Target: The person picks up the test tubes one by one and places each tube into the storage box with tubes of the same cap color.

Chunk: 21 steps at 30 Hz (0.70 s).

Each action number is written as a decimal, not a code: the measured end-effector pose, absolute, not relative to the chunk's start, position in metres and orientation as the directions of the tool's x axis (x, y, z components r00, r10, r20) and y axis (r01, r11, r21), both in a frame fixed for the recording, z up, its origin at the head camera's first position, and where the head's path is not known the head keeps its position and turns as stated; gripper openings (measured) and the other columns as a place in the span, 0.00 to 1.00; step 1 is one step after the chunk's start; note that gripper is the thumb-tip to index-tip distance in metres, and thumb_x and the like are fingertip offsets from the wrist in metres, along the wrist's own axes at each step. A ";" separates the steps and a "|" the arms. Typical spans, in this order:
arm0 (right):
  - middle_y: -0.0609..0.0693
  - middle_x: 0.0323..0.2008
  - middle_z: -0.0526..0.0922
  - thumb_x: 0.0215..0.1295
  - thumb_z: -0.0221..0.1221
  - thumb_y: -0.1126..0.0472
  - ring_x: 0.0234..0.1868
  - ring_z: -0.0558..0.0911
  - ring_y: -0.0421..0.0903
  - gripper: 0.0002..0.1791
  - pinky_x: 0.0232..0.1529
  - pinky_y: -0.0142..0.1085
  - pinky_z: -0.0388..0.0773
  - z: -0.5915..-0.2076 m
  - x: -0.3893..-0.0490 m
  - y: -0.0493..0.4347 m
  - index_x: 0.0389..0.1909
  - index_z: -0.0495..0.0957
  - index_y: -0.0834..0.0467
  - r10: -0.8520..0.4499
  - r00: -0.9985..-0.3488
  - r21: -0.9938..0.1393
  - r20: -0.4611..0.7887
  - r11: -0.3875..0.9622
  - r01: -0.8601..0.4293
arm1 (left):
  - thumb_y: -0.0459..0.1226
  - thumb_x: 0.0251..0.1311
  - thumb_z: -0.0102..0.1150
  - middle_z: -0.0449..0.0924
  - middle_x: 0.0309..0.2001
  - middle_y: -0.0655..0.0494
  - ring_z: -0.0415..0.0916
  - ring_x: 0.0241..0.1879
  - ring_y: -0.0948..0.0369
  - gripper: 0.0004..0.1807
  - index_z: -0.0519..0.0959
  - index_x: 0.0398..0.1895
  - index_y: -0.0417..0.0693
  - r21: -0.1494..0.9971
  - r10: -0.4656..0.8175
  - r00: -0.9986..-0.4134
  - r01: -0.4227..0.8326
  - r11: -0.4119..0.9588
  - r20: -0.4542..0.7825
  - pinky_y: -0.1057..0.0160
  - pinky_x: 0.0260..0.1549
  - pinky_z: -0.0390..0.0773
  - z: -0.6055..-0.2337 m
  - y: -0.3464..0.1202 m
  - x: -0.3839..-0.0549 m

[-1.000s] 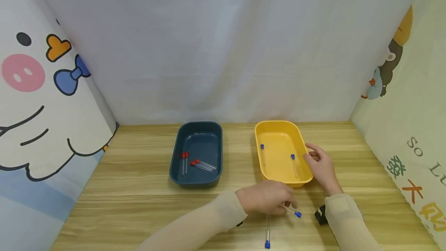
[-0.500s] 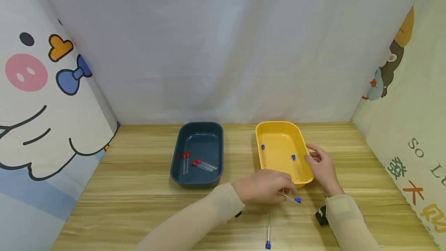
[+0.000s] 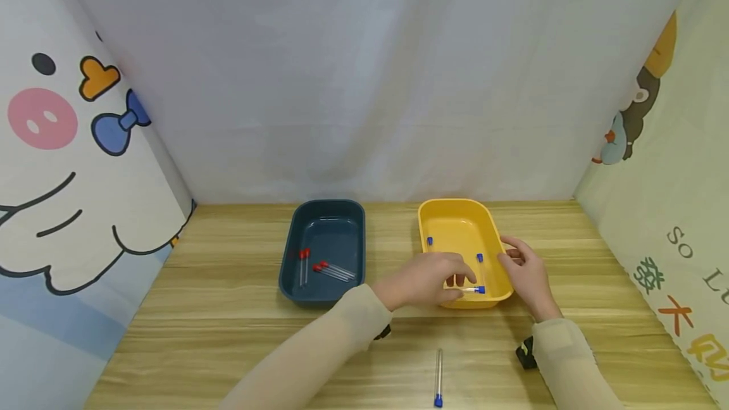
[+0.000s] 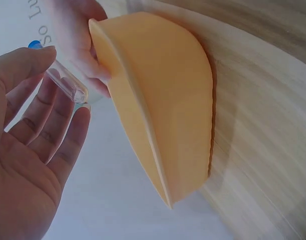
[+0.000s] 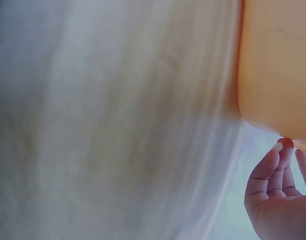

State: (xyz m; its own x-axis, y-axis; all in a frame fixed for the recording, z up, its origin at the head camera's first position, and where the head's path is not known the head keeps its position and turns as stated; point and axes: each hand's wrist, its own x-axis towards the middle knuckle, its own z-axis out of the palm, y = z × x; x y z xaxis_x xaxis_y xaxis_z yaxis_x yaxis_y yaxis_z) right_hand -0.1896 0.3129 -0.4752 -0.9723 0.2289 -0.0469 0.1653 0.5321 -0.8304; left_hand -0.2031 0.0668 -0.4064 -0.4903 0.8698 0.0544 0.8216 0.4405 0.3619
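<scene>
My left hand (image 3: 429,277) is over the near end of the yellow tray (image 3: 455,214). It holds a clear test tube with a blue cap (image 4: 62,80) between thumb and fingers, and the tube lies nearly level. My right hand (image 3: 526,277) grips the tray's right rim with curled fingers; in the right wrist view its fingertips (image 5: 287,142) touch the tray's outside. Inside the tray lie two more blue-capped test tubes, one at the right (image 3: 480,259) and one at the left (image 3: 429,241), partly hidden by my left hand.
A dark blue tray (image 3: 321,296) with several red-capped test tubes (image 3: 336,271) stands left of the yellow one. One blue-capped test tube (image 3: 438,378) lies on the wooden table (image 3: 228,334) near the front. Printed cloth walls (image 3: 114,239) enclose the sides, with a plain curtain behind.
My left hand has lifted the blue-capped test tube from near the table's front and carried it forward over the yellow tray. The right hand has stayed at the rim.
</scene>
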 end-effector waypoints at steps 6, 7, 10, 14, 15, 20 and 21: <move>0.63 0.58 0.77 0.79 0.54 0.56 0.44 0.75 0.35 0.27 0.40 0.20 0.75 -0.476 -0.189 0.313 0.74 0.69 0.57 0.232 -0.971 -0.829 -0.052 0.532 0.171 | 0.40 0.69 0.66 0.84 0.44 0.61 0.78 0.40 0.67 0.16 0.85 0.57 0.52 0.389 0.852 -0.521 0.796 0.464 0.051 0.79 0.40 0.74 -0.402 0.067 -0.209; 0.63 0.58 0.77 0.79 0.54 0.56 0.44 0.75 0.35 0.27 0.40 0.20 0.75 -0.476 -0.189 0.313 0.74 0.69 0.58 0.231 -0.972 -0.830 -0.052 0.531 0.171 | 0.40 0.69 0.66 0.84 0.45 0.61 0.78 0.40 0.67 0.15 0.85 0.58 0.52 0.387 0.850 -0.523 0.795 0.466 0.052 0.79 0.39 0.74 -0.402 0.067 -0.210; 0.64 0.59 0.77 0.79 0.53 0.55 0.44 0.76 0.35 0.27 0.40 0.20 0.75 -0.475 -0.189 0.312 0.74 0.68 0.58 0.229 -0.972 -0.832 -0.056 0.526 0.173 | 0.40 0.70 0.65 0.84 0.46 0.60 0.79 0.41 0.66 0.15 0.85 0.58 0.53 0.392 0.846 -0.529 0.792 0.468 0.060 0.79 0.39 0.73 -0.401 0.067 -0.212; 0.63 0.59 0.76 0.79 0.53 0.54 0.45 0.76 0.38 0.27 0.40 0.20 0.75 -0.474 -0.189 0.312 0.75 0.68 0.57 0.228 -0.971 -0.834 -0.069 0.521 0.181 | 0.40 0.70 0.64 0.84 0.46 0.60 0.80 0.42 0.65 0.15 0.84 0.58 0.52 0.409 0.835 -0.547 0.776 0.480 0.058 0.79 0.39 0.74 -0.401 0.067 -0.214; 0.63 0.59 0.76 0.79 0.53 0.54 0.46 0.76 0.38 0.28 0.40 0.20 0.75 -0.474 -0.189 0.312 0.75 0.68 0.57 0.229 -0.971 -0.834 -0.070 0.520 0.183 | 0.40 0.70 0.64 0.84 0.46 0.60 0.80 0.42 0.65 0.16 0.84 0.59 0.52 0.418 0.831 -0.553 0.769 0.484 0.055 0.78 0.39 0.74 -0.401 0.067 -0.214; 0.63 0.59 0.77 0.79 0.53 0.55 0.45 0.76 0.38 0.27 0.40 0.20 0.75 -0.474 -0.190 0.312 0.75 0.68 0.57 0.233 -0.970 -0.833 -0.064 0.523 0.181 | 0.40 0.71 0.64 0.84 0.47 0.59 0.80 0.42 0.66 0.16 0.84 0.59 0.52 0.454 0.807 -0.589 0.732 0.507 0.048 0.78 0.40 0.75 -0.402 0.068 -0.215; 0.63 0.59 0.77 0.79 0.53 0.55 0.44 0.76 0.37 0.27 0.40 0.20 0.75 -0.474 -0.190 0.312 0.75 0.68 0.57 0.232 -0.971 -0.834 -0.061 0.523 0.178 | 0.40 0.70 0.64 0.84 0.47 0.59 0.80 0.41 0.66 0.16 0.84 0.59 0.52 0.459 0.803 -0.594 0.728 0.509 0.051 0.78 0.40 0.75 -0.403 0.069 -0.216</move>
State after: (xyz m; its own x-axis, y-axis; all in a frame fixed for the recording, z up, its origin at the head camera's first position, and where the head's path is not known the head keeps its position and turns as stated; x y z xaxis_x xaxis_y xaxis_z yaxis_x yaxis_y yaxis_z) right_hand -0.1900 0.3123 -0.4744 -0.9707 0.2322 -0.0614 0.1778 0.5227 -0.8338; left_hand -0.2157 0.0686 -0.4026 -0.5935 0.8032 0.0515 0.7282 0.5087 0.4594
